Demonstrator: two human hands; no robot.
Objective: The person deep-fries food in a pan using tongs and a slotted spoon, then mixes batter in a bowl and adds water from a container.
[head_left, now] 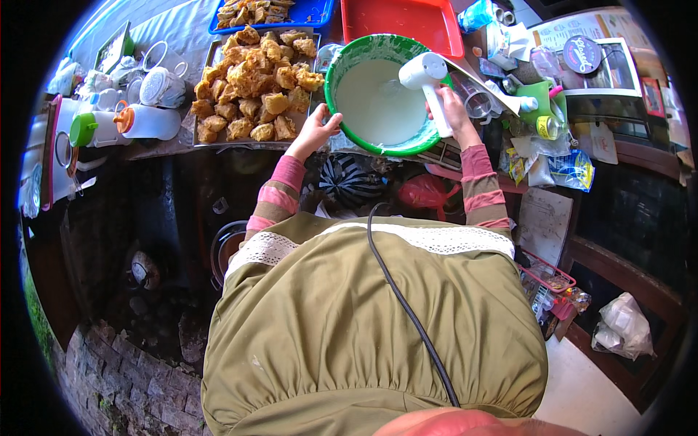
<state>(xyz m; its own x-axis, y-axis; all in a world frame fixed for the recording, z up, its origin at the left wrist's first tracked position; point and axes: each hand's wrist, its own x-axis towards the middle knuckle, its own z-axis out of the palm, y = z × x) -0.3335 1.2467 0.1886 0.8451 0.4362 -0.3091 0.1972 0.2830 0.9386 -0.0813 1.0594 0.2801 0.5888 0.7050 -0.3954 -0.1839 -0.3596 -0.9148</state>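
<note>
A green plastic basin holds a pale, milky liquid batter, with white smears on its inner wall. At its left rim is my left hand, thumb and fingers against the edge. My right hand grips the handle of a white hand-held mixer over the basin's right side. The mixer's working end is hidden or too faint to make out. Left of the basin, many golden fried pieces are heaped on a tray.
Behind stand a blue tray with more fried pieces and a red tray. White bottles and jars crowd the left. On the right are a clear pitcher, a yellow-lidded jar and plastic packets.
</note>
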